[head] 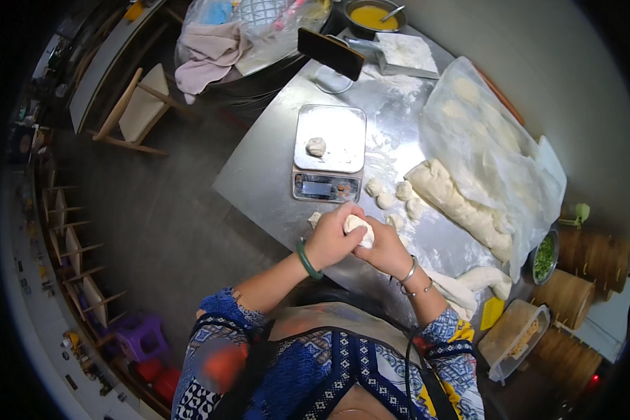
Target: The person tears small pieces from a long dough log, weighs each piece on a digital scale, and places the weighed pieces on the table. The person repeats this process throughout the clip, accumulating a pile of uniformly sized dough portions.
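Observation:
Both hands are together in front of my chest, just below a digital kitchen scale (329,181). My left hand (332,239), with a green bangle at its wrist, is closed around a piece of dough (359,231). Against the same piece presses my right hand (388,248), which wears metal bracelets. One small dough lump (316,147) rests on the scale's plate. Several dough balls (384,200) lie right of the scale, and another bit of dough (314,219) shows beside my left hand. A thick dough log (457,207) lies farther right, partly under plastic sheeting (478,121).
A phone (331,53) stands on a holder behind the scale. Beyond are a flour-covered metal box (407,55) and a bowl of yellow liquid (371,18). Chopped greens (545,257), bamboo steamers (569,296), a plastic tub (514,336) and a yellow scraper (492,313) are at the right.

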{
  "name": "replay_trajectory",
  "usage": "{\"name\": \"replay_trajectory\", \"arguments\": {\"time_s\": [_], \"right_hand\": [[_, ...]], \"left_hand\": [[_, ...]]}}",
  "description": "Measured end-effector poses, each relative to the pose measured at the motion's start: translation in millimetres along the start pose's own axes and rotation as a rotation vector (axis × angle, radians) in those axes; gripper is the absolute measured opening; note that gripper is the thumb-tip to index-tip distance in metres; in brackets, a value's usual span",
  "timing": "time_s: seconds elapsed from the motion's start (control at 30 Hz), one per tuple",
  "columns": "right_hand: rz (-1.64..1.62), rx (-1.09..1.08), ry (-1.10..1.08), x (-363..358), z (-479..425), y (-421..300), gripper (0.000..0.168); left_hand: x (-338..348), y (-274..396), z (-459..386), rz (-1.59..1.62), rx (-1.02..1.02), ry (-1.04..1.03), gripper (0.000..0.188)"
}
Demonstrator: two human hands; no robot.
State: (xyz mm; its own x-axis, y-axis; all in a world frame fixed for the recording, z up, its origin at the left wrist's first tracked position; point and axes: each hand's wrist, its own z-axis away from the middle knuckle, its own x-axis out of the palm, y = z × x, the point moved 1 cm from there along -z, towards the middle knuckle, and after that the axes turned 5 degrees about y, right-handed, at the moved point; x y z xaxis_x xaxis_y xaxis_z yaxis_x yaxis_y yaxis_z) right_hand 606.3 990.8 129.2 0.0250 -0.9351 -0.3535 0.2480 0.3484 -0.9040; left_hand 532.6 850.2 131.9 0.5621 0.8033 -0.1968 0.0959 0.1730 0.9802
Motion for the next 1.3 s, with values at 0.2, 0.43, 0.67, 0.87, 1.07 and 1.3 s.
{"name": "replay_trajectory", "arguments": {"time_s": [0.2, 0.43, 0.67, 0.87, 1.07, 1.3], "right_hand": [[-0.003, -0.048, 0.135, 11.9, -9.7, 5.6, 0.034], [-0.049, -0.111, 0.176, 15.0, -14.3, 3.6, 0.026], [-0.269, 0.081, 0.074, -5.6, 0.7, -18.7, 0.021], [-0.236, 0.110, 0.146, -5.9, 7.7, 8.6, 0.027], [-0.286, 0.231, 0.146, -6.4, 11.3, 4.0, 0.031], [-0.254, -0.173, 0.294, 4.8, 6.4, 2.1, 0.059]], "left_hand": [[8.7, 0.9, 3.0, -0.133, 0.052, 0.081, 0.015], [14.7, -5.8, -7.6, -0.283, 0.164, 0.292, 0.011], [-38.7, -30.0, -63.0, -0.495, 0.288, 0.444, 0.016], [-63.8, -10.8, -109.1, -0.783, 0.414, 0.263, 0.039], [-49.2, -59.6, -82.5, -0.949, 0.217, 0.252, 0.033], [10.7, -31.8, -30.3, -0.401, 0.237, -0.026, 0.029]]}}
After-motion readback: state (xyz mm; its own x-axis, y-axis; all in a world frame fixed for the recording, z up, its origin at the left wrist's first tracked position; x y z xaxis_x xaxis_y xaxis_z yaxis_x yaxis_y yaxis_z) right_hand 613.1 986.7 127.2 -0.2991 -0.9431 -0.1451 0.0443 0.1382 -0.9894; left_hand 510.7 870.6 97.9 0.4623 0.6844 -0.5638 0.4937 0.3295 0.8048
